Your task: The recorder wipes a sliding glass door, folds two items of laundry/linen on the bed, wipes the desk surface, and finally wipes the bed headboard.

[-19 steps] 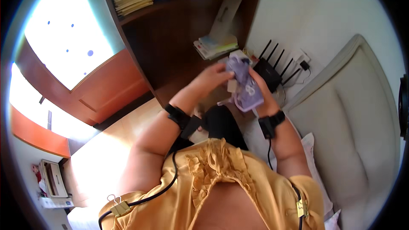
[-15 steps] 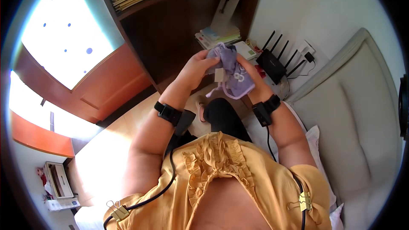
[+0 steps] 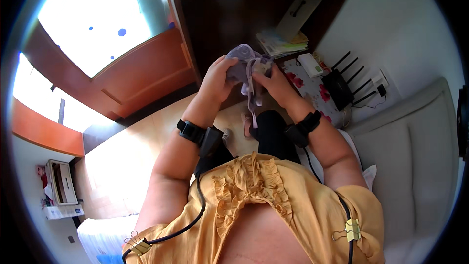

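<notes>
A small purple piece of fabric clothing (image 3: 240, 55), with a lighter band or strap hanging down from it, is bunched up between my two hands in front of me. My left hand (image 3: 216, 79) grips its left side, thumb on top. On the other side my right hand (image 3: 276, 86) pinches the gathered folds, where a pale patch shows near the thumb. Both hands hold the fabric in the air above my knees. Its exact kind cannot be made out, and the fingers beneath the cloth are hidden.
Beyond my hands stands a dark wooden shelf unit (image 3: 224, 24) with stacked papers (image 3: 281, 44). To the right, a black router (image 3: 337, 89) and a white box (image 3: 309, 65) rest on a flowered surface (image 3: 298, 79). A grey padded headboard (image 3: 405, 151) rises at the right.
The purple fabric has been turned and gathered up, its printed side no longer facing me, and a strap now dangles. My right hand's thumb has come over the front. The view has shifted left.
</notes>
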A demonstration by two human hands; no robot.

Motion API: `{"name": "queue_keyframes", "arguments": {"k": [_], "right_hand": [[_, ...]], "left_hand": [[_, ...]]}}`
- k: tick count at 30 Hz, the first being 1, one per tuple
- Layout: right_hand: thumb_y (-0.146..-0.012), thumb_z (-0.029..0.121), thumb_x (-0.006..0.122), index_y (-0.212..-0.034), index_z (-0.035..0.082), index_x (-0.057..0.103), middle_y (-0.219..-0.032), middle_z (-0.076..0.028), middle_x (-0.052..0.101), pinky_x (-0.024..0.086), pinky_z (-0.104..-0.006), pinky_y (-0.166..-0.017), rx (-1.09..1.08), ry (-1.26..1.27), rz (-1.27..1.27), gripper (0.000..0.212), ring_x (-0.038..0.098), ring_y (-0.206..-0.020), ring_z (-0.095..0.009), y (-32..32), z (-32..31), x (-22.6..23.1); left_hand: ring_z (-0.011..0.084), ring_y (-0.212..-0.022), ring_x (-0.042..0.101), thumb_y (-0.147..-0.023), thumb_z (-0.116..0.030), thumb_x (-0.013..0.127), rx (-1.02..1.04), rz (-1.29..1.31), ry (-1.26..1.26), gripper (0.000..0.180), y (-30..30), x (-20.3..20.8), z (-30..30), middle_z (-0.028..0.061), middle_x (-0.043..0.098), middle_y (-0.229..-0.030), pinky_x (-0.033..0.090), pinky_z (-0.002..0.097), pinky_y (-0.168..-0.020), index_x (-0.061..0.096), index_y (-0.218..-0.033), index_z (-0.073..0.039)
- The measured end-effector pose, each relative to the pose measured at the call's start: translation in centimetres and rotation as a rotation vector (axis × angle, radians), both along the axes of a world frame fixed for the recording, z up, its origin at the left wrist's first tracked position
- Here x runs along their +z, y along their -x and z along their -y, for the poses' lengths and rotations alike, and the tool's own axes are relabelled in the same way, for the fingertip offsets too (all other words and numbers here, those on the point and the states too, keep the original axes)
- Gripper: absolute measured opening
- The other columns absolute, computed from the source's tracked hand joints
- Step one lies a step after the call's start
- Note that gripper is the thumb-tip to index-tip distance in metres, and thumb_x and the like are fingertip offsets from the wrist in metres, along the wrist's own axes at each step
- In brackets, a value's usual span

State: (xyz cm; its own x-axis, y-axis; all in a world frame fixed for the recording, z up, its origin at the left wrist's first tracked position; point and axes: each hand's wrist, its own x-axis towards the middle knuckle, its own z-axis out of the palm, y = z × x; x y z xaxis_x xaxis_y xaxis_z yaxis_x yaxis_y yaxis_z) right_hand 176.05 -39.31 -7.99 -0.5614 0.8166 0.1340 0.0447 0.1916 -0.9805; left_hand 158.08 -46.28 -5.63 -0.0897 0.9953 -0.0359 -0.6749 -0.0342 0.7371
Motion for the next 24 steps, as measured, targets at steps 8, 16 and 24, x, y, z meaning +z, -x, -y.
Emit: {"name": "queue_keyframes", "arguments": {"k": [8, 16, 24], "right_hand": [[-0.094, 0.019, 0.047, -0.122, 0.001, 0.051, -0.106, -0.007, 0.059, 0.047, -0.0284, -0.081, -0.261, 0.089, -0.210, 0.033, 0.057, -0.095, -0.014, 3.1, -3.6, -2.3], [-0.093, 0.058, 0.041, -0.126, 0.010, 0.050, -0.119, -0.010, 0.057, 0.040, -0.0449, -0.096, 0.140, 0.723, -0.255, 0.059, 0.051, -0.111, -0.024, 4.2, -2.3, -3.9], [-0.096, 0.040, 0.044, -0.122, 0.011, 0.051, -0.115, -0.013, 0.059, 0.055, -0.0438, -0.084, 0.557, 1.001, -0.616, 0.039, 0.061, -0.102, -0.029, 0.7, -1.9, -3.6]], "left_hand": [[0.0222, -0.090, 0.064, -0.088, -0.013, 0.049, 0.085, 0.021, 0.031, 0.024, 4.3, 0.8, 0.1, 0.0122, 0.064, -0.098, 0.054, 0.0351, -0.077, 0.057, -0.106, 0.000], [0.0201, -0.084, 0.064, -0.085, -0.004, 0.054, 0.098, -0.308, 0.099, 0.018, 2.2, 3.4, -1.5, 0.0106, 0.063, -0.094, 0.055, 0.0312, -0.075, 0.056, -0.103, 0.000], [0.0121, -0.080, 0.057, -0.079, -0.014, 0.069, -0.210, -1.348, -0.160, 0.026, -4.5, 4.9, -2.7, 0.0057, 0.060, -0.088, 0.047, 0.0262, -0.074, 0.061, -0.099, 0.000]]}}
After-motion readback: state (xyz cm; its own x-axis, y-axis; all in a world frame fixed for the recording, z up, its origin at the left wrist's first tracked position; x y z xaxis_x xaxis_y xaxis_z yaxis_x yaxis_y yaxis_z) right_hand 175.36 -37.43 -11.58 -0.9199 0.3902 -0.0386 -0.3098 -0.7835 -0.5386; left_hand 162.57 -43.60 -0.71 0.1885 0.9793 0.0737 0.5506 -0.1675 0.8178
